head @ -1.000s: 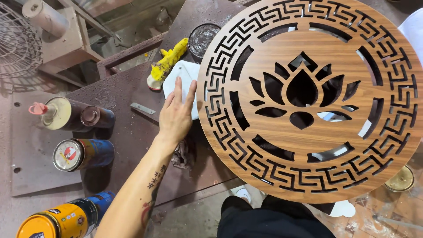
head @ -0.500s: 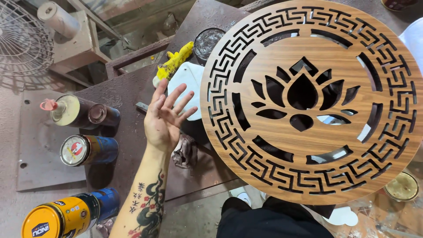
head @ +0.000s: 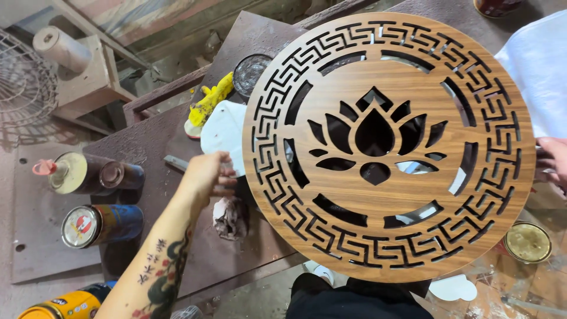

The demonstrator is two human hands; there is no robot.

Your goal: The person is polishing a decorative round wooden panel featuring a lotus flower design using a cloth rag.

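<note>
Carved round panel [head: 390, 147] lay right of my left hand [head: 207, 174], whose loosely curled fingers [head: 227, 177] grasped nothing; right hand [head: 552, 162] held its far edge.

**Round fretwork panel held over the worktop**

A large round wooden panel [head: 390, 147] with a wood-grain face is seen flat-on to the head camera. A lotus flower has been cut through its middle, and a wide band of angular key-pattern fretwork is cut around its rim, with curved slots between the two. The right-hand grip [head: 552, 162] is found at the panel's right edge, where fingers are seen against the rim. The left-hand grip [head: 207, 174] is placed just beside the panel's left edge, with fingers curled; whether the rim is touched there cannot be told. Just beyond that grip, a white sheet [head: 223, 133] lies partly hidden under the panel's left rim.
</note>
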